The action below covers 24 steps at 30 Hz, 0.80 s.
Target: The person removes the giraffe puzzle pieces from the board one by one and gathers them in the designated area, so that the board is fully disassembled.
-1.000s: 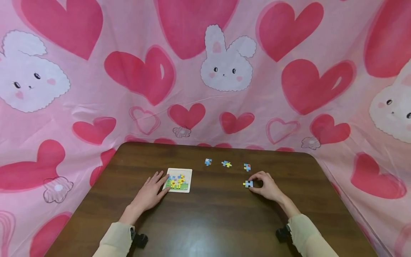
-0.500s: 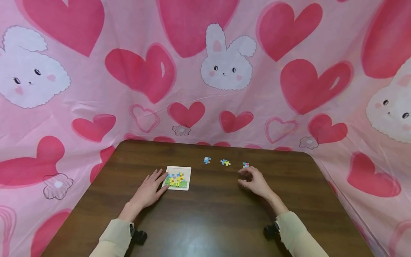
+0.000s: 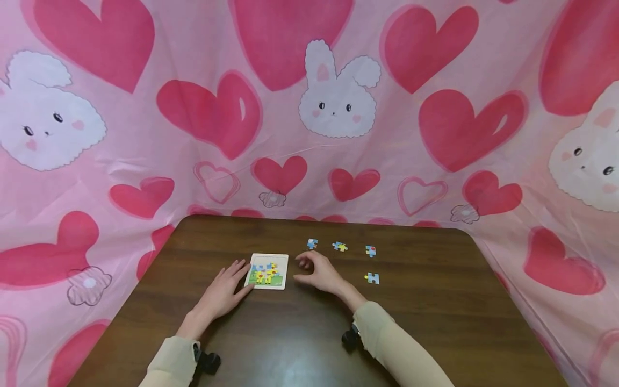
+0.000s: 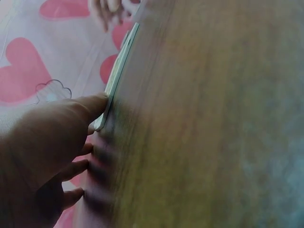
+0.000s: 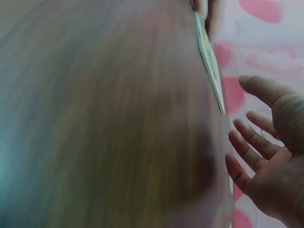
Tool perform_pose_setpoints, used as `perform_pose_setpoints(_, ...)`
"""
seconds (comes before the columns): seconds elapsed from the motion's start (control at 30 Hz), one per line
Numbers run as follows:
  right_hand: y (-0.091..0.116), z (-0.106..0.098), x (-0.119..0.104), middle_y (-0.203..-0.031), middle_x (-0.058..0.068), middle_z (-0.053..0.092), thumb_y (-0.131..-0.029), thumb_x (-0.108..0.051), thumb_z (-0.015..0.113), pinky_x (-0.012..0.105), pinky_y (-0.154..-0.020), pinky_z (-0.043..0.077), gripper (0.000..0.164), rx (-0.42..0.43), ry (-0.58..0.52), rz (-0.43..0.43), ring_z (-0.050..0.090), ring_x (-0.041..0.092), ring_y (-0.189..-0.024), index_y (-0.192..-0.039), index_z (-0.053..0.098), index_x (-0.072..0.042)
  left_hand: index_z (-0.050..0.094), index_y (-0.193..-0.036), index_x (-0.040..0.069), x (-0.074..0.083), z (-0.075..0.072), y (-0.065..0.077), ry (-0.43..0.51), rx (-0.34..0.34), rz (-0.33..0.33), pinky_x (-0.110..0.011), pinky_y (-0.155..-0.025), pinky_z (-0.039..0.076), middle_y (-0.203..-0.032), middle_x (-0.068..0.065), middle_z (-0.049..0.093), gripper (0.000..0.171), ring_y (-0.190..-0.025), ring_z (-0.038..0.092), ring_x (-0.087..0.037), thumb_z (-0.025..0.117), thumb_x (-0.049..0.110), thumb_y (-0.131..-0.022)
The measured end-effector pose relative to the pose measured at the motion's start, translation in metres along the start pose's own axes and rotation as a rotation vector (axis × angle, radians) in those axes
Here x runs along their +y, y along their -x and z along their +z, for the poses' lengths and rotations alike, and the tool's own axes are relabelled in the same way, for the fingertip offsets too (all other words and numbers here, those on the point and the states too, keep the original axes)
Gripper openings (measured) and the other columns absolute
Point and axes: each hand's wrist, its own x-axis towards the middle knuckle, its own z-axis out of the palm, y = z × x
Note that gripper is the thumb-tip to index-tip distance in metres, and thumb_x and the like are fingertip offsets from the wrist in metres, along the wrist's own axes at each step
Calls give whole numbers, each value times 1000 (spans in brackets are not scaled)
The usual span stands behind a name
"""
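A small jigsaw puzzle board [image 3: 269, 256] with a white rim and a partly filled giraffe picture lies flat left of centre. My left hand [image 3: 222, 290] rests beside it, its thumb and index finger touching the left edge; in the left wrist view the thumb [image 4: 97, 105] lies on the rim. To the right of the board, my right hand [image 3: 320, 273] hovers over the table with fingers loosely bent and apart. Nothing shows between the fingers of this hand [image 5: 266, 152] in the right wrist view. A blue jigsaw piece [image 3: 372, 278] with a yellow knob lies farther right.
Behind the right hand, a row of jigsaw pieces lies on the brown table [image 3: 290, 333]: a blue one [image 3: 312, 244], a blue and yellow one [image 3: 340, 246] and a blue one with red [image 3: 370, 251]. A pink heart-patterned cloth [image 3: 280, 145] hangs around the table.
My right hand has let go of the blue piece with the yellow knob, leaving it on the table, and moved left toward the board. The left hand stays at the board's edge.
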Motion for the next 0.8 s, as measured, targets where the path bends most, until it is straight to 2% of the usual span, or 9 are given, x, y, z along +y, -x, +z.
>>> perform_pose_setpoints(0.07,-12,12,-1,-109,16,72,-88,-18,93,32,-90,57,50,-20,-6,-29,67,26,-99,-127,72,3,52,-161,0,0,0,0,1,1,-1,-72,-130,32,-170,-28,47,69,-163,39,-49,71,37,-107)
perform_pose_setpoints(0.17,-29,32,9,-110,10,68,-90,-29,93,30,-89,53,53,-28,28,-79,61,19,-98,-129,72,-1,52,-162,0,-1,1,0,7,-4,-8,-72,-131,31,-170,-27,47,69,-163,39,-49,71,38,-107)
perform_pose_setpoints(0.3,-44,52,22,-115,5,66,-92,-42,90,31,-90,47,57,-36,126,-91,54,16,-103,-134,73,-8,51,-162,1,-2,1,0,13,-14,-14,-72,-131,30,-171,-27,46,69,-163,38,-49,70,38,-108)
perform_pose_setpoints(0.43,-46,51,1,-124,10,65,-89,-41,92,38,-94,45,62,-84,206,-31,53,23,-112,-137,74,-6,51,-162,0,-2,1,-1,16,-18,-13,-72,-131,30,-171,-28,46,69,-163,38,-49,70,38,-108)
perform_pose_setpoints(0.5,-44,47,-14,-125,12,64,-87,-40,95,36,-95,42,64,-108,240,14,52,24,-113,-137,75,-5,51,-162,0,-2,2,-1,16,-18,-12,-73,-131,30,-171,-28,46,69,-163,38,-49,70,38,-108)
perform_pose_setpoints(0.6,-42,50,-18,-123,8,63,-88,-44,93,30,-92,39,63,-113,301,46,49,19,-109,-138,77,-10,51,-162,0,-2,2,0,20,-21,-17,-73,-131,30,-171,-28,46,69,-163,38,-49,70,38,-107)
perform_pose_setpoints(0.8,-40,56,-18,-120,7,64,-88,-38,94,31,-91,37,48,-84,232,48,47,18,-105,-128,81,-15,51,-162,0,-2,3,1,26,-27,-27,-72,-132,29,-171,-27,45,70,-164,36,-49,70,39,-107)
